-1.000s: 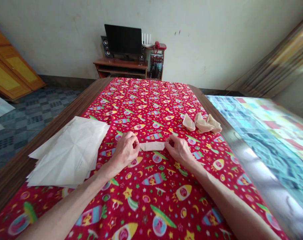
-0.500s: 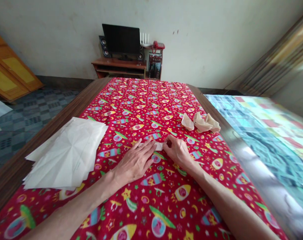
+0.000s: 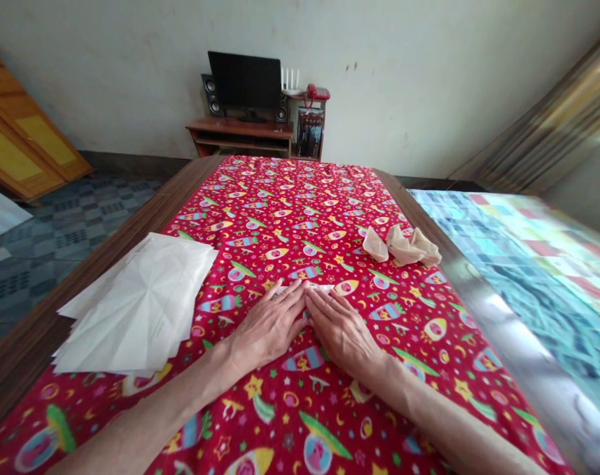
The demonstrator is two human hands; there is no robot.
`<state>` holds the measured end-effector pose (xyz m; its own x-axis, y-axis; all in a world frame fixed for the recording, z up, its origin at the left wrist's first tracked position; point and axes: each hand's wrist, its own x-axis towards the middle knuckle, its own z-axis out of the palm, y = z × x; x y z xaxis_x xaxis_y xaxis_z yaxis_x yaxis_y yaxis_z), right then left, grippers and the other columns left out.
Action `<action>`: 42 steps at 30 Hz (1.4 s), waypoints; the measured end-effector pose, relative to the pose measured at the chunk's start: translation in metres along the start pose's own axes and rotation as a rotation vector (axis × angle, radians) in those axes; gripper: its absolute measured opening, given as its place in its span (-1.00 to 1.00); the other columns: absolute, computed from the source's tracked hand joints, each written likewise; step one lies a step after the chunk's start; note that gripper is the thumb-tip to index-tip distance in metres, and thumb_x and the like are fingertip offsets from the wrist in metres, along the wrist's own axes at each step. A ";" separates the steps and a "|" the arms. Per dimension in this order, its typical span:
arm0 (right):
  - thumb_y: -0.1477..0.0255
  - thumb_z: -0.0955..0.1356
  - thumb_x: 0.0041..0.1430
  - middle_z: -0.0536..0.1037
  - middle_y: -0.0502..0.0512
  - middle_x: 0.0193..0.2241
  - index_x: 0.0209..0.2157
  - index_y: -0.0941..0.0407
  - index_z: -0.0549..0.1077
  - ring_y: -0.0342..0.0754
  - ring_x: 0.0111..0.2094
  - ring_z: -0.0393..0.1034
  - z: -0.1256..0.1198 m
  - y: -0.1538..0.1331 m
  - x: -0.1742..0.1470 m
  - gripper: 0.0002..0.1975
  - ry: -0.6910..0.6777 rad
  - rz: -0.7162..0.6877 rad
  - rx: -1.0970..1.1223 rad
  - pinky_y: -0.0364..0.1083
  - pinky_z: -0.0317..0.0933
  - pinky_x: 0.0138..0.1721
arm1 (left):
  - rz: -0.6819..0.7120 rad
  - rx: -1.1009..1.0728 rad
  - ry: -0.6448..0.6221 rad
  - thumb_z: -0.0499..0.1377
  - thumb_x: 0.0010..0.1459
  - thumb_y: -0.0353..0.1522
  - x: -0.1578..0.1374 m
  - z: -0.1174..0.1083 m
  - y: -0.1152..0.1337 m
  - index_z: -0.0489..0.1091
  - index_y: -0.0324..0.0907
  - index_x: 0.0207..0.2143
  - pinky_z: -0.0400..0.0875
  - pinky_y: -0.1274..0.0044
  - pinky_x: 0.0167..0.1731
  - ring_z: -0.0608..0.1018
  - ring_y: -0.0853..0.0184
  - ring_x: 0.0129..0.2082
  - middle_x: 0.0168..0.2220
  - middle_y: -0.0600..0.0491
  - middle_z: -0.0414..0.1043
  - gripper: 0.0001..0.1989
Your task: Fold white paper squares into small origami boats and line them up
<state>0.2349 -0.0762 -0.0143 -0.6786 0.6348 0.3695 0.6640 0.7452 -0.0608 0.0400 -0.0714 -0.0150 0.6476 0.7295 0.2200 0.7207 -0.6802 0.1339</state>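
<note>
The left hand (image 3: 272, 324) and right hand (image 3: 343, 330) lie flat, fingers extended, over a paper strip (image 3: 323, 288), apparently to press it against the cloth (image 3: 290, 224) beneath them.

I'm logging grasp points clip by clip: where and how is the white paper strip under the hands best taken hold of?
The white paper strip is probably best pinched at its right end, coming from the right: it lies flat on the red cloth, and that end shows beyond the right hand, while the left hand covers most of the other.
</note>
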 end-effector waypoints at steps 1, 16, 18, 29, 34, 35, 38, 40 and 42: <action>0.49 0.16 0.30 0.32 0.27 0.14 0.13 0.22 0.30 0.07 0.17 0.19 0.001 0.001 -0.002 -0.60 -0.012 0.012 0.016 0.12 0.11 0.18 | -0.005 0.006 0.004 -0.10 0.34 -0.26 -0.001 0.000 0.000 0.06 -0.23 0.24 0.03 0.31 0.23 0.09 0.25 0.29 0.28 -0.08 0.04 -0.53; 0.49 0.20 0.28 0.49 0.17 -0.01 -0.01 0.16 0.43 0.05 0.05 0.35 -0.003 0.011 -0.006 -0.70 0.064 0.110 0.042 0.10 0.20 0.11 | -0.052 0.052 0.064 -0.05 0.30 -0.38 -0.029 -0.012 -0.018 0.24 -0.15 0.15 0.19 0.28 0.18 0.25 0.23 0.22 0.21 0.01 0.21 -0.61; 0.49 0.21 0.28 0.50 0.16 -0.01 -0.03 0.14 0.44 0.03 0.05 0.35 -0.002 0.014 -0.006 -0.72 0.084 0.113 0.067 0.08 0.22 0.09 | -0.059 0.046 0.104 -0.03 0.29 -0.37 -0.029 -0.010 -0.022 0.30 -0.18 0.11 0.26 0.29 0.15 0.29 0.22 0.20 0.18 -0.02 0.27 -0.63; 0.36 0.31 0.22 0.46 0.17 -0.22 -0.01 0.08 0.35 0.02 -0.20 0.39 0.009 0.037 0.005 -0.70 0.158 0.270 0.211 -0.01 0.33 -0.22 | -0.094 -0.095 0.298 0.00 0.25 -0.45 -0.017 -0.001 -0.029 0.45 -0.21 -0.07 0.42 0.39 0.04 0.45 0.26 0.05 0.03 -0.07 0.44 -0.70; 0.37 0.34 0.18 0.43 0.06 -0.33 -0.15 0.09 0.37 -0.07 -0.32 0.36 0.003 0.034 0.006 -0.80 0.065 0.288 0.322 -0.11 0.26 -0.30 | -0.117 -0.147 0.337 -0.01 0.25 -0.44 -0.016 0.006 -0.035 0.44 -0.18 -0.04 0.42 0.38 0.04 0.44 0.25 0.07 0.08 -0.08 0.39 -0.68; 0.36 0.35 0.17 0.43 0.07 -0.32 -0.12 0.10 0.36 -0.06 -0.31 0.35 0.002 0.033 0.005 -0.77 0.060 0.286 0.325 -0.11 0.26 -0.30 | -0.117 -0.154 0.339 -0.01 0.25 -0.43 -0.016 0.008 -0.036 0.44 -0.17 -0.03 0.42 0.38 0.04 0.44 0.25 0.07 0.08 -0.08 0.39 -0.68; 0.37 0.37 0.14 0.43 0.10 -0.29 -0.05 0.10 0.33 -0.06 -0.32 0.35 -0.003 0.027 0.004 -0.67 0.034 0.273 0.311 -0.11 0.24 -0.33 | -0.118 -0.164 0.325 -0.02 0.26 -0.43 -0.016 0.009 -0.038 0.43 -0.17 -0.01 0.42 0.40 0.04 0.45 0.26 0.06 0.07 -0.08 0.39 -0.67; 0.38 0.37 0.14 0.42 0.09 -0.29 -0.10 0.09 0.35 -0.08 -0.34 0.35 -0.007 0.023 0.003 -0.73 0.008 0.271 0.305 -0.13 0.23 -0.35 | -0.118 -0.169 0.316 -0.02 0.25 -0.44 -0.016 0.009 -0.038 0.42 -0.17 0.01 0.42 0.40 0.04 0.45 0.26 0.06 0.07 -0.08 0.39 -0.66; 0.37 0.36 0.15 0.40 0.06 -0.31 -0.19 0.09 0.36 -0.10 -0.35 0.34 -0.009 0.019 0.002 -0.81 0.000 0.283 0.308 -0.14 0.21 -0.36 | -0.113 -0.178 0.312 -0.02 0.23 -0.46 -0.017 0.009 -0.038 0.41 -0.17 0.02 0.42 0.39 0.04 0.44 0.26 0.06 0.06 -0.07 0.40 -0.64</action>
<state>0.2492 -0.0630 -0.0066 -0.4829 0.8234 0.2982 0.6994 0.5675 -0.4345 0.0041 -0.0574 -0.0320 0.4406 0.7622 0.4743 0.7110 -0.6188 0.3341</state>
